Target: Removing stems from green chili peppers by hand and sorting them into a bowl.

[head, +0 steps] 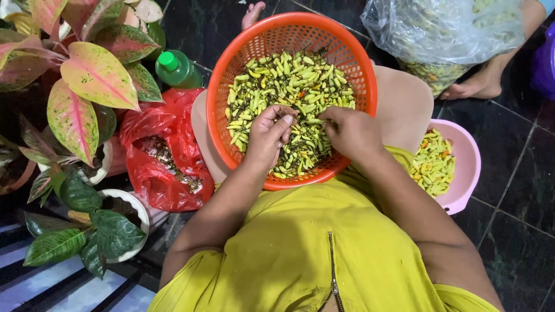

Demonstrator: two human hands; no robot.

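Orange basket (pixel 231 69) of chillies (pixel 289 81) under both hands (pixel 312 132), each pinching one, red bag (pixel 159 156) and pink bowl (pixel 462 167) alongside.

Left: pink-and-green leafy potted plants (pixel 87 86), green plastic bottle (pixel 176 68), crumpled red plastic bag (pixel 165 150); right: pink plastic bowl (pixel 465 167), clear plastic bag (pixel 445 29).

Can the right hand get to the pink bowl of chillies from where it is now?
Probably yes: the right hand is in the orange basket, and the pink bowl sits open beside that forearm, nothing between.
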